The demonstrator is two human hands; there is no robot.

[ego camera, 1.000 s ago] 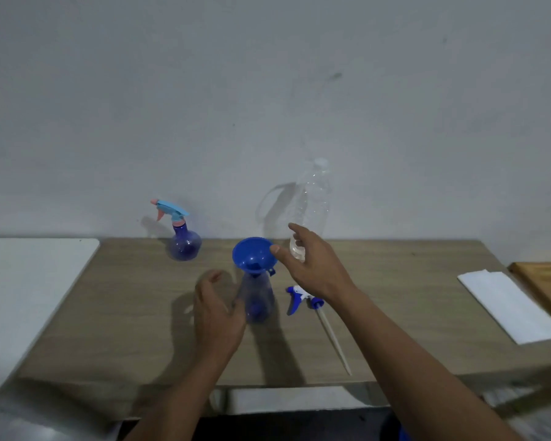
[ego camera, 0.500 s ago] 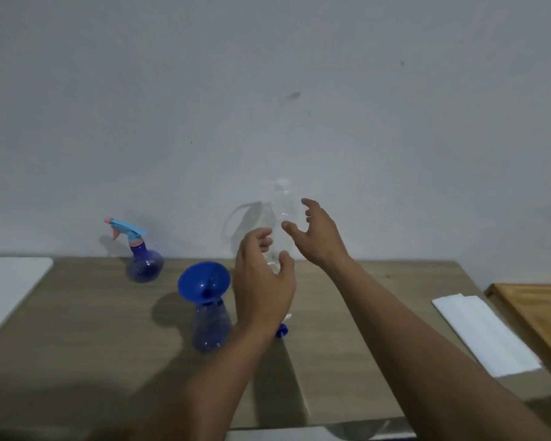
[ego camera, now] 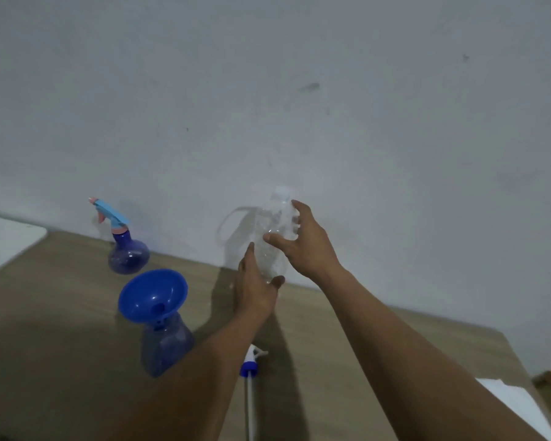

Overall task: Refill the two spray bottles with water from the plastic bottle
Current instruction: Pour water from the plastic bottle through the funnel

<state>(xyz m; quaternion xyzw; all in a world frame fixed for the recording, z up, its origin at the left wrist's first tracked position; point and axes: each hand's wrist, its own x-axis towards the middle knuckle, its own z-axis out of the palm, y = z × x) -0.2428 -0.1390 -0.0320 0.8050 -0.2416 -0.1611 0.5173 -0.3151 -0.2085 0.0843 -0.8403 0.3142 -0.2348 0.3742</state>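
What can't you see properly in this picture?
Head view:
- Water level in the plastic bottle: the bottle is clear and blurred, and both hands cover it.
- Whether the left hand or right hand has a grip on it: too blurred.
- Spray head: partly behind the left arm; its tube runs off the bottom edge.
- White paper: partly behind the right arm.

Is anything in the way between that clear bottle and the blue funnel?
Nothing visible. The table is bare between the plastic bottle and the funnel on the near spray bottle; only the left hand is at the bottle's funnel side. The loose sprayer head lies nearer, off that path.
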